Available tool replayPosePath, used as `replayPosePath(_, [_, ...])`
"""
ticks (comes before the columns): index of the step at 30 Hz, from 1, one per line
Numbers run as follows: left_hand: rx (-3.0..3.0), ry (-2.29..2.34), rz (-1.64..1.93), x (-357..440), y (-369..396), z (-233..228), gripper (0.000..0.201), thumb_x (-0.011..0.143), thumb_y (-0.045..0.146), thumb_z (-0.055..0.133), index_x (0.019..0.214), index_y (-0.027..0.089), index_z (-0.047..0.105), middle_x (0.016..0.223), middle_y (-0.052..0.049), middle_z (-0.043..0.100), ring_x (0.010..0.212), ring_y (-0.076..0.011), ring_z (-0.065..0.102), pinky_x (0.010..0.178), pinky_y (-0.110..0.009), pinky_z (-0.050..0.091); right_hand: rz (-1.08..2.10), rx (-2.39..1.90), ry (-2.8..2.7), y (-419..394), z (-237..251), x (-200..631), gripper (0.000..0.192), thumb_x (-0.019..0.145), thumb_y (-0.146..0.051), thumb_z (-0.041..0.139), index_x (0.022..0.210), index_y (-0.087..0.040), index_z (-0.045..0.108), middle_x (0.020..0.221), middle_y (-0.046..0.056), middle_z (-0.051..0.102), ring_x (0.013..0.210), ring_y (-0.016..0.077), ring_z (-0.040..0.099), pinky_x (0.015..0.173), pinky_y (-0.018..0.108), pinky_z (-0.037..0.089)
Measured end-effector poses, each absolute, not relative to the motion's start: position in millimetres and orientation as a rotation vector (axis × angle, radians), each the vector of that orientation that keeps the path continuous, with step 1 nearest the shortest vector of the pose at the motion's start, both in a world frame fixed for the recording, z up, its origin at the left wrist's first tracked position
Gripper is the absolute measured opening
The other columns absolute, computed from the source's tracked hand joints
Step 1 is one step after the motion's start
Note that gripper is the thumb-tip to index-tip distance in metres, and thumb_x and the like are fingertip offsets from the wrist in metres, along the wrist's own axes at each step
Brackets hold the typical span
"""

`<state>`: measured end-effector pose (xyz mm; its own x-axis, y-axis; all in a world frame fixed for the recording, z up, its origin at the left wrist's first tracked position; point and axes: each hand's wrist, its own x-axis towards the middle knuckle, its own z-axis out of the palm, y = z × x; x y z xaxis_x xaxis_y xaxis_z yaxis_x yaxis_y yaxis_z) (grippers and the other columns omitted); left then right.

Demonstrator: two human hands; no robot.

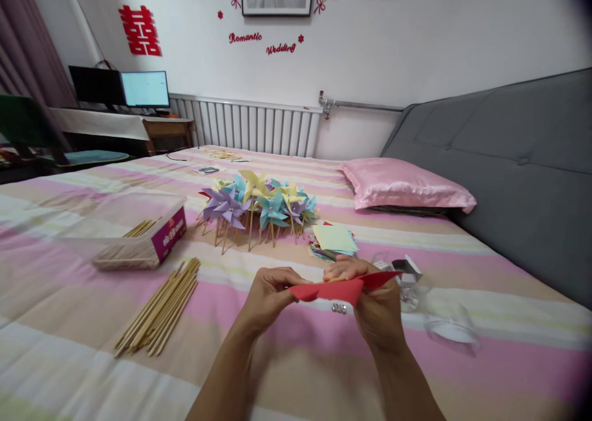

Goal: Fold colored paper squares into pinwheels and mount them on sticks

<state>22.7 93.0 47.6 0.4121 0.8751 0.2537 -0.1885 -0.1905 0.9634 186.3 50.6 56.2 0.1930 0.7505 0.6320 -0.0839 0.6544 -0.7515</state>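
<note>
Above the striped bedspread, my left hand [271,294] pinches one edge of a piece of red paper [324,291]. My right hand [379,307] grips the paper's other side, its fingers lying over the top. The sheet is partly folded or bent and seen nearly edge-on. Just below it shows a small cluster of shiny silver beads [339,309]. Beyond my hands is a stack of coloured paper squares [333,238], pale yellow on top. Several finished pinwheels [259,202] in purple, blue and yellow stand on sticks behind that.
A bundle of wooden sticks [160,310] lies at left, before a clear plastic box [171,230] with more sticks. To the right are a small opened package [407,276] and a clear round container [451,328]. A pink pillow [407,183] rests by the grey headboard [509,156].
</note>
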Motion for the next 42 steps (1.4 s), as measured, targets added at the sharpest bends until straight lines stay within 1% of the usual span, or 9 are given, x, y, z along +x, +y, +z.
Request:
replayPosePath(7, [1.407, 0.669, 1.058, 25.5, 90.9, 48.2, 0.012, 0.059, 0.026, 0.077, 0.061, 0.015, 0.074, 0.060, -0.005, 0.063, 0.058, -0.0129, 0.052, 0.053, -0.024, 0.038, 0.621, -0.680, -1.247, 52.4, 53.8, 189.1, 0.010, 0.073, -0.030, 0.072, 0.070, -0.023, 0.065, 0.068, 0.001, 0.070, 0.070, 0.0193, 0.065, 0.088, 0.041, 0.042])
replayPosePath(12, [1.425, 0.675, 1.029, 27.8, 90.8, 45.4, 0.014, 0.063, 0.026, 0.074, 0.057, 0.014, 0.071, 0.056, -0.003, 0.059, 0.057, -0.0118, 0.048, 0.054, -0.024, 0.036, 0.664, -0.679, -1.191, 48.9, 59.3, 184.6, 0.015, 0.071, -0.034, 0.072, 0.074, -0.021, 0.065, 0.070, 0.003, 0.066, 0.072, 0.0200, 0.063, 0.068, 0.034, 0.049])
replayPosePath(16, [1.368, 0.687, 1.009, 32.4, 91.4, 40.5, 0.018, 0.067, 0.031, 0.073, 0.063, 0.014, 0.071, 0.058, -0.002, 0.060, 0.054, -0.0088, 0.043, 0.053, -0.022, 0.033, 0.622, -0.768, -1.046, 50.0, 58.2, 181.1, 0.013, 0.070, -0.029, 0.073, 0.075, -0.019, 0.065, 0.071, 0.002, 0.066, 0.069, 0.0177, 0.062, 0.062, 0.030, 0.049])
replayPosePath(21, [1.337, 0.650, 0.919, 36.2, 88.0, 41.8, 0.027, 0.071, 0.039, 0.070, 0.076, 0.012, 0.071, 0.072, -0.006, 0.066, 0.051, -0.0070, 0.047, 0.049, -0.021, 0.033, 0.621, -0.883, -0.906, 54.3, 55.8, 180.9, 0.022, 0.068, -0.031, 0.074, 0.081, -0.016, 0.067, 0.078, 0.005, 0.070, 0.076, 0.0212, 0.066, 0.066, 0.033, 0.053])
replayPosePath(25, [1.366, 0.655, 0.749, 34.1, 87.9, 40.4, 0.035, 0.076, 0.045, 0.065, 0.086, 0.012, 0.069, 0.077, -0.010, 0.070, 0.055, -0.0117, 0.059, 0.045, -0.019, 0.034, 0.677, -0.922, -0.789, 57.0, 57.9, 182.4, 0.031, 0.066, -0.033, 0.076, 0.091, -0.016, 0.068, 0.085, 0.006, 0.073, 0.080, 0.0230, 0.068, 0.068, 0.034, 0.055])
replayPosePath(30, [1.361, 0.601, 0.714, 33.6, 90.5, 34.2, 0.032, 0.078, 0.043, 0.062, 0.083, 0.011, 0.065, 0.070, -0.010, 0.071, 0.062, -0.0151, 0.065, 0.057, -0.023, 0.045, 0.853, -0.902, -0.736, 60.9, 56.9, 186.1, 0.033, 0.067, -0.036, 0.075, 0.092, -0.015, 0.069, 0.090, 0.007, 0.074, 0.086, 0.0247, 0.068, 0.076, 0.036, 0.054])
replayPosePath(33, [1.344, 0.576, 0.690, 34.6, 89.6, 35.0, 0.031, 0.078, 0.042, 0.063, 0.082, 0.011, 0.062, 0.070, -0.010, 0.071, 0.059, -0.0143, 0.064, 0.057, -0.023, 0.045, 0.934, -0.882, -0.743, 61.6, 55.5, 188.0, 0.032, 0.068, -0.037, 0.074, 0.090, -0.015, 0.070, 0.088, 0.007, 0.074, 0.086, 0.0243, 0.069, 0.079, 0.038, 0.053])
replayPosePath(37, [1.337, 0.582, 0.646, 35.7, 87.0, 39.3, 0.031, 0.075, 0.041, 0.066, 0.078, 0.011, 0.061, 0.069, -0.010, 0.071, 0.055, -0.0130, 0.063, 0.053, -0.022, 0.044, 0.971, -0.893, -0.717, 61.3, 54.4, 188.2, 0.024, 0.064, -0.032, 0.078, 0.082, -0.016, 0.071, 0.084, 0.004, 0.074, 0.083, 0.0200, 0.069, 0.083, 0.034, 0.053])
replayPosePath(42, [1.340, 0.589, 0.637, 36.1, 87.5, 39.2, 0.031, 0.075, 0.041, 0.067, 0.079, 0.011, 0.061, 0.069, -0.010, 0.071, 0.053, -0.0124, 0.063, 0.053, -0.022, 0.044, 0.916, -0.893, -0.682, 61.1, 54.9, 187.0, 0.022, 0.063, -0.029, 0.079, 0.080, -0.017, 0.071, 0.081, 0.001, 0.074, 0.080, 0.0174, 0.068, 0.079, 0.031, 0.054])
